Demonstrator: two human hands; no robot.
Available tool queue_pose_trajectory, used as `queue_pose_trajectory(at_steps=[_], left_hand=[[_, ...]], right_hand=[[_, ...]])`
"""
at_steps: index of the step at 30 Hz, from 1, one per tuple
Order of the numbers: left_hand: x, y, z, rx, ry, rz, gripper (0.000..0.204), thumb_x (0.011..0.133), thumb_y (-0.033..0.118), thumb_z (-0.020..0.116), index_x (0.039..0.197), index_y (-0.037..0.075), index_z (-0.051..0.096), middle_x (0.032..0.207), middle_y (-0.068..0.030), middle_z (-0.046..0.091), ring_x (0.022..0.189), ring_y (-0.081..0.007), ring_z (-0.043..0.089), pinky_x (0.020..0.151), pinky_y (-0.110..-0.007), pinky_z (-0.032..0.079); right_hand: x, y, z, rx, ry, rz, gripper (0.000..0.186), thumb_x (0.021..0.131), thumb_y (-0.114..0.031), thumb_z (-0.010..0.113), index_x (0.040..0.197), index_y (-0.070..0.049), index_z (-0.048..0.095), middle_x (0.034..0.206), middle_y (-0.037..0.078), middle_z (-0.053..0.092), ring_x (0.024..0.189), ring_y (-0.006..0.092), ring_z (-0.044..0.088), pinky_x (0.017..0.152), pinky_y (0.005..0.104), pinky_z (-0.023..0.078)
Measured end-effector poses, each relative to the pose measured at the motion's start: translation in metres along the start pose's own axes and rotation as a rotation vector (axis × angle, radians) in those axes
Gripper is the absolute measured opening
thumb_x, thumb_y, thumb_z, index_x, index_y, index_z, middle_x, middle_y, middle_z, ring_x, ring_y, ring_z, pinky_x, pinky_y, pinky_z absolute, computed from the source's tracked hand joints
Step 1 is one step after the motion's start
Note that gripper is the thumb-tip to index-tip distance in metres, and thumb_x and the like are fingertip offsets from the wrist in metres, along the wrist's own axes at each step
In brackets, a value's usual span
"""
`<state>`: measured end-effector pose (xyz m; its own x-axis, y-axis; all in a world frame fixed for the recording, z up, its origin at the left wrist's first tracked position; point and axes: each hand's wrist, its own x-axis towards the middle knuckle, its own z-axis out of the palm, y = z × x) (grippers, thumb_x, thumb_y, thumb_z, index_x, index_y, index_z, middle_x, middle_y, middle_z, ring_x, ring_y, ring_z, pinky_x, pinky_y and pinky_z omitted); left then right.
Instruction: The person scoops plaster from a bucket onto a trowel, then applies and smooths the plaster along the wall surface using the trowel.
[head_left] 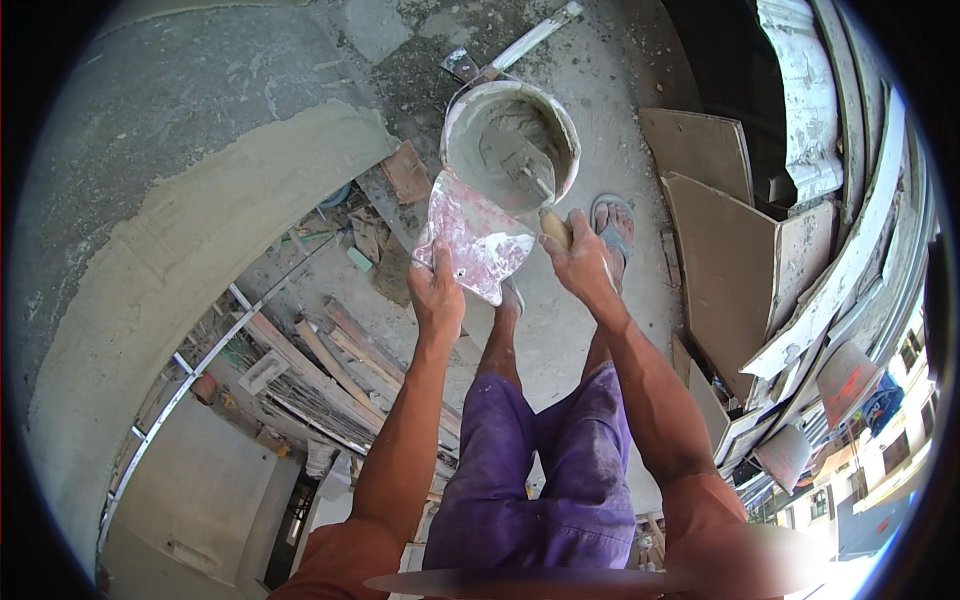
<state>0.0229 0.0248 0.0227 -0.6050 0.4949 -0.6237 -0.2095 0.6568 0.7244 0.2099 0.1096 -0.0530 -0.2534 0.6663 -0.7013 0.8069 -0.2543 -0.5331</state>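
Note:
My left hand [437,290] is closed on the near edge of a pinkish, plaster-smeared mortar board [470,235], its far corner beside the bucket rim. Wet white plaster sits on the board's right part. My right hand [585,262] grips the tan handle [555,228] of a trowel. Inside the round bucket [572,150], the trowel's blade [520,160] lies against grey wet plaster [497,140]. The blade is coated, so its full outline is hard to make out.
A wooden stick [535,38] lies behind the bucket. To the left stands a partly plastered wall [230,180], with planks [310,370] and a metal ladder-like frame [185,375] below it. Brown boards [720,260] and corrugated sheeting [805,90] lean at the right. My sandalled foot [613,222] is near the bucket.

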Motion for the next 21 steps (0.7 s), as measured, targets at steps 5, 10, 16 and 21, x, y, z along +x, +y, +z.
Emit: queue_pose_trajectory(at_steps=[5,10,16,21], left_hand=[[-0.002,-0.012,-0.024,-0.119,0.033,-0.019,0.041,0.108,0.023,0.047,0.126,-0.013,0.057,0.113,-0.0162,0.067,0.098,-0.0208,0.06,0.089,-0.035,0.047],[-0.022,-0.004,-0.043,-0.031,0.039,-0.002,0.042,0.108,0.024,0.048,0.126,-0.012,0.058,0.114,-0.0167,0.067,0.099,-0.0207,0.06,0.09,-0.035,0.047],[-0.06,-0.005,-0.068,-0.146,-0.004,-0.059,0.041,0.107,0.023,0.049,0.128,-0.012,0.055,0.117,-0.0167,0.064,0.101,-0.0209,0.06,0.093,-0.034,0.047],[-0.082,0.003,-0.085,-0.116,-0.051,-0.043,0.041,0.107,0.02,0.05,0.134,-0.012,0.05,0.124,-0.0173,0.06,0.111,-0.0219,0.059,0.098,-0.035,0.046]], right_hand=[[0.033,-0.023,0.004,-0.378,0.085,-0.094,0.042,0.089,-0.024,0.067,0.122,-0.003,0.055,0.118,0.024,0.063,0.107,0.039,0.064,0.087,0.0539,0.051],[0.102,-0.068,-0.012,-0.239,0.361,-0.308,0.065,0.086,-0.022,0.068,0.147,-0.013,0.045,0.138,0.017,0.053,0.128,0.0367,0.049,0.102,0.0541,0.044],[0.173,-0.115,-0.011,-0.311,-0.004,-0.32,0.071,0.086,-0.034,0.07,0.151,-0.022,0.044,0.15,0.011,0.049,0.143,0.0335,0.039,0.112,0.059,0.034],[0.113,-0.136,-0.02,-0.237,0.112,-0.474,0.036,0.082,-0.033,0.072,0.114,-0.017,0.069,0.11,0.011,0.072,0.117,0.0336,0.062,0.098,0.05,0.044]])
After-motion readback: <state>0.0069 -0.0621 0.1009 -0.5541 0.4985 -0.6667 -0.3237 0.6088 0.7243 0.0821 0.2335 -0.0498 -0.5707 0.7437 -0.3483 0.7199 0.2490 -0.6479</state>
